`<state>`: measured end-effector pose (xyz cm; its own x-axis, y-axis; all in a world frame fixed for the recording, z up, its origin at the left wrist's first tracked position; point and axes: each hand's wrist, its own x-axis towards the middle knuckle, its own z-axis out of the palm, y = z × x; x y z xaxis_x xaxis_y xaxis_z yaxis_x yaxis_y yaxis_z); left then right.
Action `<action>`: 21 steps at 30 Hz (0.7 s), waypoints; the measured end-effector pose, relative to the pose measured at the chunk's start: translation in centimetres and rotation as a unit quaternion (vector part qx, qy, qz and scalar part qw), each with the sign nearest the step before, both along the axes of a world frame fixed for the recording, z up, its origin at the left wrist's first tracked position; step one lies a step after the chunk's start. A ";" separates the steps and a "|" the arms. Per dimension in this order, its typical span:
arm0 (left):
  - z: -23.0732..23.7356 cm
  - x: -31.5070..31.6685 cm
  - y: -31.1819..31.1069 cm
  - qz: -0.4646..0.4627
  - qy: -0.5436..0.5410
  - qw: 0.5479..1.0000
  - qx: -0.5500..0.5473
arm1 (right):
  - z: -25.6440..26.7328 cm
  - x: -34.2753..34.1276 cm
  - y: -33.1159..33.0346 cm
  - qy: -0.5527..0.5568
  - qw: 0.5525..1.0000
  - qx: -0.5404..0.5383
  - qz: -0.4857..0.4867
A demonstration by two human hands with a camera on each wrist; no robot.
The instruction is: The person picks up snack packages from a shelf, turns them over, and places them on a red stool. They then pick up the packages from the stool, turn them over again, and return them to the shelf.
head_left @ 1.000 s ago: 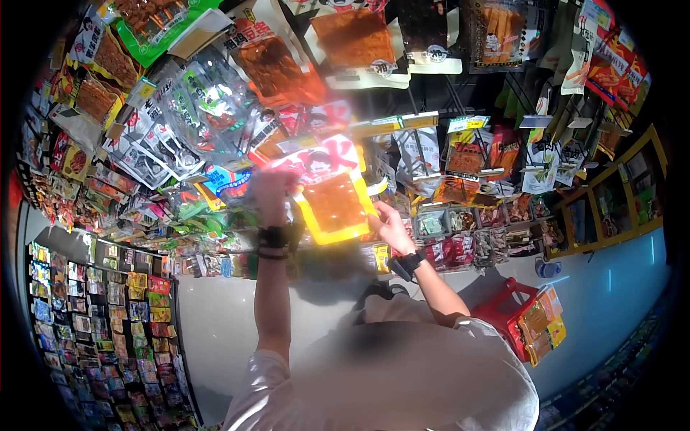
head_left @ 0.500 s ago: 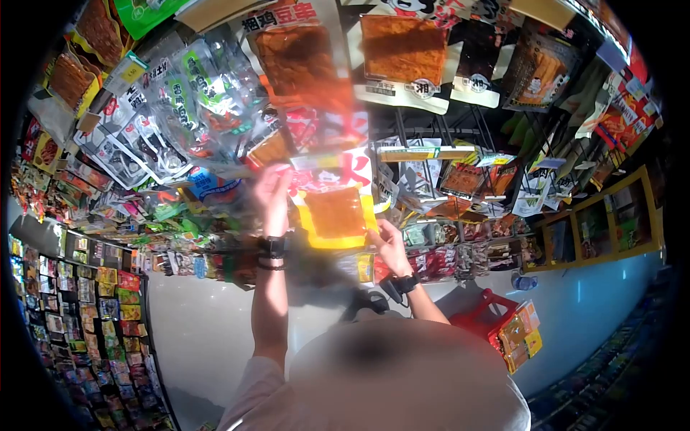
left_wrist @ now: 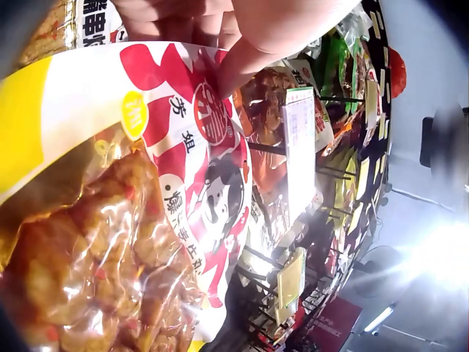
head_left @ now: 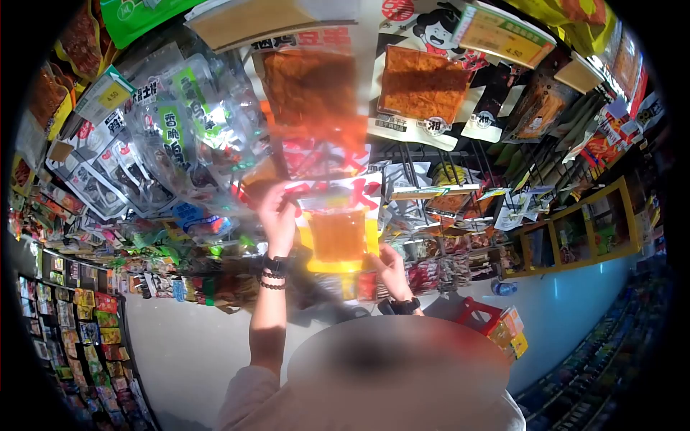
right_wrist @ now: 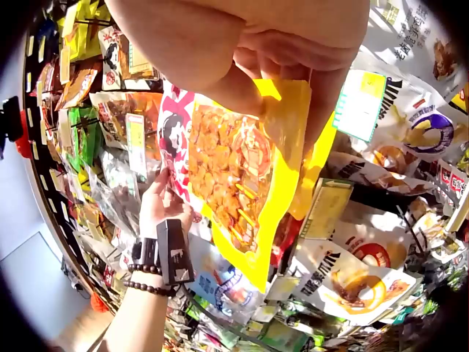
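Observation:
Both hands hold a snack bag (head_left: 339, 233) with a red-and-white top, a yellow border and a clear window on brown-orange food. At the bag's upper left edge is my left hand (head_left: 277, 219); in the left wrist view its thumb (left_wrist: 260, 55) presses the printed top, with fingers behind. My right hand (head_left: 390, 273) pinches the yellow lower right edge, thumb in front and fingers behind in the right wrist view. That view also shows the bag's front (right_wrist: 227, 169) with its cartoon figure. Similar red-and-white packs (head_left: 316, 154) hang just behind it.
Hanging packs fill the rack ahead, among them a large dried-tofu-like pack (head_left: 424, 86) and clear bags (head_left: 183, 122) at left. Price tags (head_left: 507, 36) jut out on hooks. A red stool or basket (head_left: 478, 316) with packs stands on the floor (head_left: 194, 330) at right.
The head view has shifted, so the rack looks larger and nearer and the bag sits lower in view. The left hand, blurred before, now shows sharply at the bag's upper left edge.

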<state>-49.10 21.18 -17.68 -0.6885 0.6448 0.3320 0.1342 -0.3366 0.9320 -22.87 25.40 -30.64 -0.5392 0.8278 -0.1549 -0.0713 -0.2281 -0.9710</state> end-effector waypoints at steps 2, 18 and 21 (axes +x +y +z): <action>-0.1 0.1 0.5 0.012 0.006 1.000 0.011 | 3.2 0.1 -0.6 0.003 0.999 -0.047 -0.007; 0.0 -2.7 4.9 -0.011 -0.084 0.996 0.017 | 7.8 -3.1 3.3 -0.051 0.998 0.040 0.002; -0.9 -3.4 6.4 -0.002 -0.054 0.998 0.045 | 7.4 -4.2 4.8 -0.106 0.991 0.068 0.034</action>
<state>-52.53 27.56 -18.58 -0.7205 0.6188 0.3132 0.0328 -0.4207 0.9066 -27.04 30.17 -23.22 -0.5621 0.8114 -0.1602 0.1487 -0.0914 -0.9847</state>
